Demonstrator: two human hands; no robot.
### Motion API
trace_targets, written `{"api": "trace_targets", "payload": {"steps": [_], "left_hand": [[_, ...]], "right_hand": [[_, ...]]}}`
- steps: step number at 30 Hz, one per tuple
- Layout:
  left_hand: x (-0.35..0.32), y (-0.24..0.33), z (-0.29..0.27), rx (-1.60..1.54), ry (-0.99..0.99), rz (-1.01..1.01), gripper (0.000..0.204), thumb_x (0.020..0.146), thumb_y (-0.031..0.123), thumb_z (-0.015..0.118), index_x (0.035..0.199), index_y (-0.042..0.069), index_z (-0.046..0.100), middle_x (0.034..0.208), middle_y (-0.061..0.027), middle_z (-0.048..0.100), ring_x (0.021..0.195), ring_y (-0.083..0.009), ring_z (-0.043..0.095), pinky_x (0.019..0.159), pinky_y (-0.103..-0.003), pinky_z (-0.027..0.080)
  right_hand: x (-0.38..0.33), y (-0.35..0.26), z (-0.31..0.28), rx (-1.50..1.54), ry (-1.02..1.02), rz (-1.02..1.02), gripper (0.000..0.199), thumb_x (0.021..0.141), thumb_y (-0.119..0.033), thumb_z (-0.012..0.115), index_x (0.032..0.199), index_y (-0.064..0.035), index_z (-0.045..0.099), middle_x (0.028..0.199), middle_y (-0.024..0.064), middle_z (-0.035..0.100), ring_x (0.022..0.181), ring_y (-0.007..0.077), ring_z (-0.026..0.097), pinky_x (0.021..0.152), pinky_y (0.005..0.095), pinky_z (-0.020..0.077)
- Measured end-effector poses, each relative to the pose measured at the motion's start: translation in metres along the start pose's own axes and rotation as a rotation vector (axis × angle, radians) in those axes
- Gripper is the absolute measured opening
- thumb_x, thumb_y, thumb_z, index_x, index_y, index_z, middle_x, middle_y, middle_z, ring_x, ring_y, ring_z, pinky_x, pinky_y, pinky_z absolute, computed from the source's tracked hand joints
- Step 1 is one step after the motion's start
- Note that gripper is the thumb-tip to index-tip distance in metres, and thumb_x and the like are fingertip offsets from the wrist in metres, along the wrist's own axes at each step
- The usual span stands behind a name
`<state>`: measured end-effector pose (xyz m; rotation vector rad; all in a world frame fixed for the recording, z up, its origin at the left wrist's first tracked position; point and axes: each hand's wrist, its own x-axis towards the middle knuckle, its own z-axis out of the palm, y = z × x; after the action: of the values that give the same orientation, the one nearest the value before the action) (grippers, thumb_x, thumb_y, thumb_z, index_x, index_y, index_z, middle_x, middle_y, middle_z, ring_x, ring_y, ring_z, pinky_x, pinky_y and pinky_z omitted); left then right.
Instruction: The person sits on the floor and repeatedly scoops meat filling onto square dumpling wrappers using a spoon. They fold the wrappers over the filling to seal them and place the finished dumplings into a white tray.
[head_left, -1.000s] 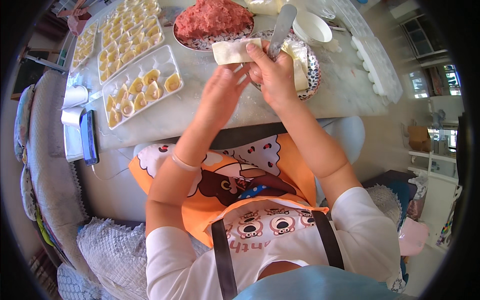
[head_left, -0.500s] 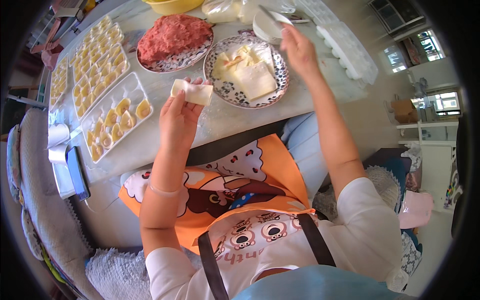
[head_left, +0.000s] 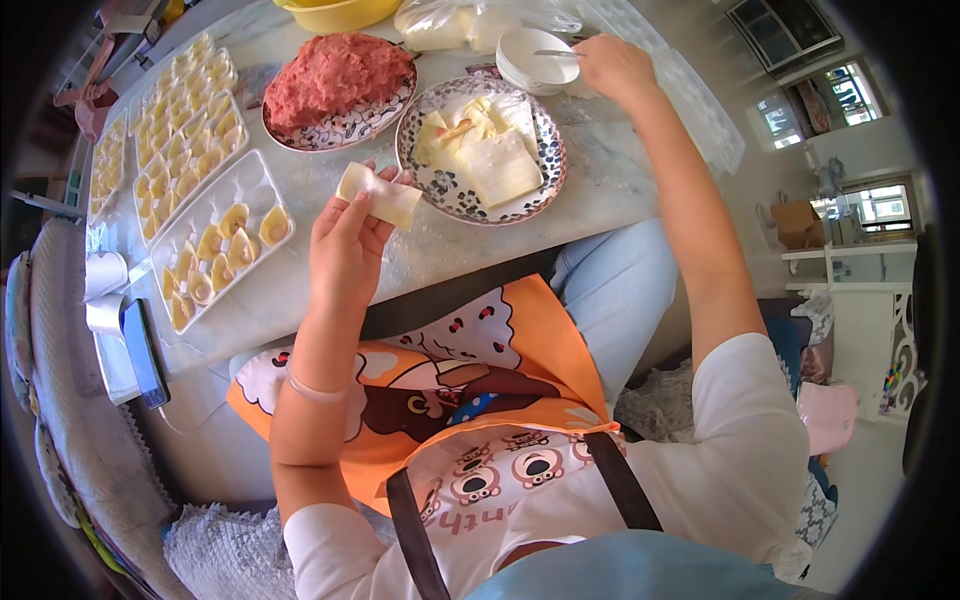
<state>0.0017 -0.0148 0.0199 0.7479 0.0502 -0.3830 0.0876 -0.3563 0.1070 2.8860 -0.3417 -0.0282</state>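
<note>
My left hand (head_left: 348, 222) holds a floured square dumpling wrapper (head_left: 382, 196), pinched between thumb and fingers above the table's near side. At the far right, my right hand (head_left: 612, 70) is closed round a thin metal utensil (head_left: 558, 53). The utensil's tip reaches over a small white bowl (head_left: 518, 72); what the bowl contains is hard to make out. Between my hands lies a patterned plate (head_left: 432, 184) with a stack of wrappers (head_left: 503, 170) and some crumpled ones. Beyond my left hand, pink minced meat (head_left: 338, 82) is heaped on another patterned plate (head_left: 350, 132).
Plastic trays of folded dumplings (head_left: 225, 245) fill the table's left side. A phone (head_left: 146, 352) leans at the left edge. At the back are a yellow basin (head_left: 340, 14), a clear plastic bag (head_left: 480, 22) and white trays (head_left: 690, 95) along the right edge.
My right hand has brought the utensil down from a raised tilt to nearly level over the white bowl. My left hand still holds the wrapper, slightly lower.
</note>
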Motion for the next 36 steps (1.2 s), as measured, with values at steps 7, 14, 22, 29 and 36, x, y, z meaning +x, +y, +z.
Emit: {"api": "trace_targets", "payload": {"steps": [7, 14, 22, 29, 36], "left_hand": [[0.002, -0.002, -0.001, 0.033, -0.032, -0.019, 0.033, 0.094, 0.0, 0.039, 0.126, -0.008, 0.04, 0.123, -0.0218, 0.053, 0.114, -0.0328, 0.055, 0.099, -0.04, 0.046], [-0.002, 0.001, 0.0, 0.03, -0.034, -0.023, 0.037, 0.093, -0.002, 0.038, 0.129, -0.009, 0.037, 0.127, -0.0243, 0.049, 0.12, -0.0348, 0.05, 0.103, -0.042, 0.042], [-0.006, 0.003, 0.007, 0.002, -0.031, -0.04, 0.029, 0.094, -0.001, 0.038, 0.121, -0.009, 0.046, 0.119, -0.0198, 0.055, 0.112, -0.0287, 0.057, 0.099, -0.038, 0.046], [-0.009, 0.005, 0.006, -0.015, -0.127, -0.076, 0.028, 0.094, 0.002, 0.038, 0.118, -0.009, 0.048, 0.115, -0.0204, 0.059, 0.11, -0.0272, 0.058, 0.097, -0.038, 0.047], [-0.012, 0.008, 0.012, -0.059, -0.097, -0.041, 0.032, 0.094, 0.002, 0.037, 0.125, -0.007, 0.041, 0.125, -0.0201, 0.052, 0.118, -0.0283, 0.052, 0.101, -0.038, 0.044]], "right_hand": [[-0.015, 0.022, 0.002, 0.217, 0.335, -0.18, 0.025, 0.086, -0.022, 0.053, 0.104, -0.0116, 0.067, 0.096, 0.0108, 0.067, 0.093, 0.0321, 0.061, 0.08, 0.0412, 0.0478], [-0.016, 0.034, 0.002, 0.21, -0.011, -0.258, 0.025, 0.085, -0.023, 0.056, 0.103, -0.0113, 0.068, 0.088, 0.0102, 0.068, 0.08, 0.0301, 0.063, 0.072, 0.0372, 0.0492], [-0.088, -0.053, -0.016, 0.798, 0.245, -0.76, 0.027, 0.082, -0.009, 0.061, 0.108, -0.0095, 0.067, 0.086, 0.0088, 0.062, 0.077, 0.0191, 0.059, 0.066, 0.0314, 0.046], [-0.106, -0.109, 0.004, 0.902, 0.23, -0.867, 0.028, 0.081, -0.005, 0.063, 0.109, -0.0112, 0.067, 0.082, 0.0064, 0.056, 0.073, 0.0225, 0.055, 0.065, 0.0318, 0.0451], [-0.111, -0.115, 0.015, 0.977, 0.357, -0.562, 0.023, 0.082, -0.014, 0.066, 0.103, -0.0067, 0.064, 0.083, 0.0055, 0.061, 0.07, 0.0163, 0.058, 0.063, 0.028, 0.0465]]}}
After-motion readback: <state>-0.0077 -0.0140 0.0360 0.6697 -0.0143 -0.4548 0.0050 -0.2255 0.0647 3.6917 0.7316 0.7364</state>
